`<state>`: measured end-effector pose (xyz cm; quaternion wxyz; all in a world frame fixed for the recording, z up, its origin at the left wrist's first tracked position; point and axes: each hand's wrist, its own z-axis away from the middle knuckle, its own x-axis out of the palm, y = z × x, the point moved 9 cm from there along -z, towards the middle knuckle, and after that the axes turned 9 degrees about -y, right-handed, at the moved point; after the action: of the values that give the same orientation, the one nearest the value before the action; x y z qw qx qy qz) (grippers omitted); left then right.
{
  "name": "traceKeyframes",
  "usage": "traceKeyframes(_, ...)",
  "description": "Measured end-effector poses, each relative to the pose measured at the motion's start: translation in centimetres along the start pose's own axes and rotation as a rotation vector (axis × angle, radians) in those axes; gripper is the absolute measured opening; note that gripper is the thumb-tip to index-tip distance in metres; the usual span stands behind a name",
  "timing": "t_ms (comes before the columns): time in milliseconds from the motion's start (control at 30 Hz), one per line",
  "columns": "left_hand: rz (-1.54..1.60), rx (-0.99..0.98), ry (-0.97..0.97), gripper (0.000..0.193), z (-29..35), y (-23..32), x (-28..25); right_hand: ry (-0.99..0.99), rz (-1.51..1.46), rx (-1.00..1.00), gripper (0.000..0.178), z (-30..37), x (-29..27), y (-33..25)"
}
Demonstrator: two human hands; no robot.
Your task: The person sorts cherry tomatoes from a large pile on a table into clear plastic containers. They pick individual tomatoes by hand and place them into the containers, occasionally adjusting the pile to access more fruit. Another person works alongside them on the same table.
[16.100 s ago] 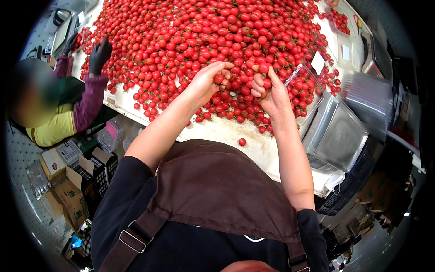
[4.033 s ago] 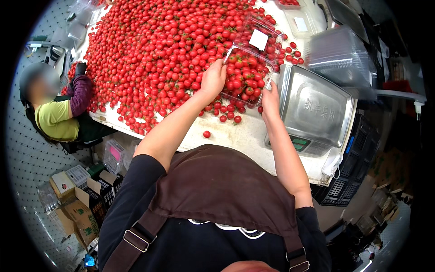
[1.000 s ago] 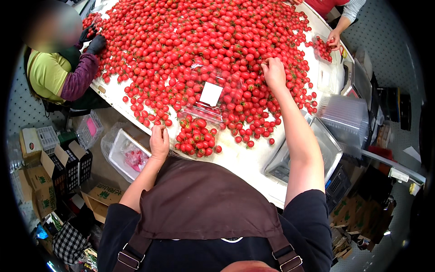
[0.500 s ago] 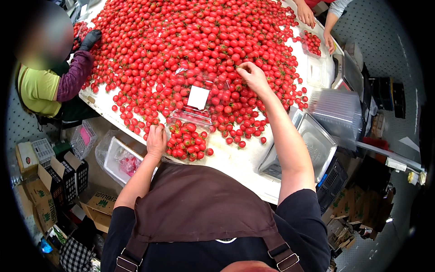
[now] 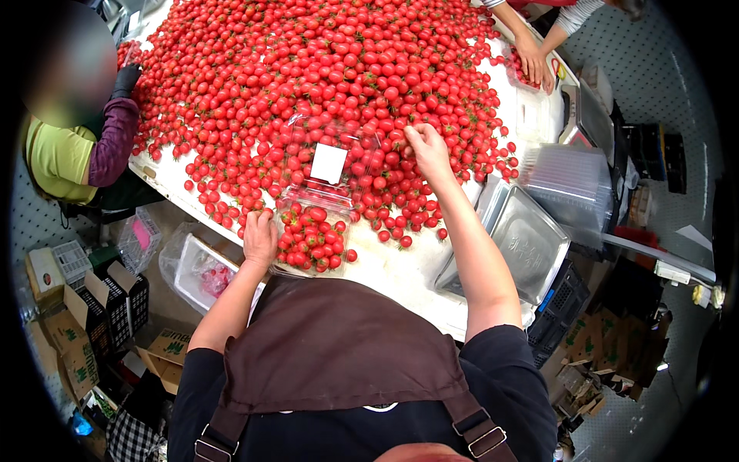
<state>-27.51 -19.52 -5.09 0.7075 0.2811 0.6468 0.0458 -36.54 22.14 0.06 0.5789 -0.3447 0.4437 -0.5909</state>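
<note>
Our left hand [image 5: 260, 239] steadying a clear clamshell tray [image 5: 314, 231] of red cherry tomatoes, lid open beyond our fingers, right hand [image 5: 428, 148] fingers curled into the tomato pile [image 5: 308, 69]

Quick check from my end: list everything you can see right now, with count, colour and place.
cherry tomatoes: too many to count, red, heaped across the table
table: one, white, centre
clamshell box: one, clear, open, part-filled, near table edge
metal tray: one, silver, right of the table
stack of clear boxes: one, clear, far right
co-workers: two, one far left, one top right
left hand: on the box's left side
right hand: in the heap, fingers curled
</note>
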Motion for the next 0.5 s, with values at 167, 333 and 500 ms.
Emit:
traceKeyframes(167,-0.018,0.009,0.017,0.030,0.1,-0.1,0.1,0.095,-0.288,0.013,0.027,4.4,-0.8,2.4)
traceKeyframes(333,-0.040,0.005,0.028,0.029,0.0,0.0,0.3,0.033,-0.618,0.031,0.018,7.9,1.0,5.4)
traceKeyframes(500,-0.042,0.020,0.047,0.026,-0.3,0.8,-0.3,0.049,-0.646,-0.002,0.024,10.5,1.6,4.2)
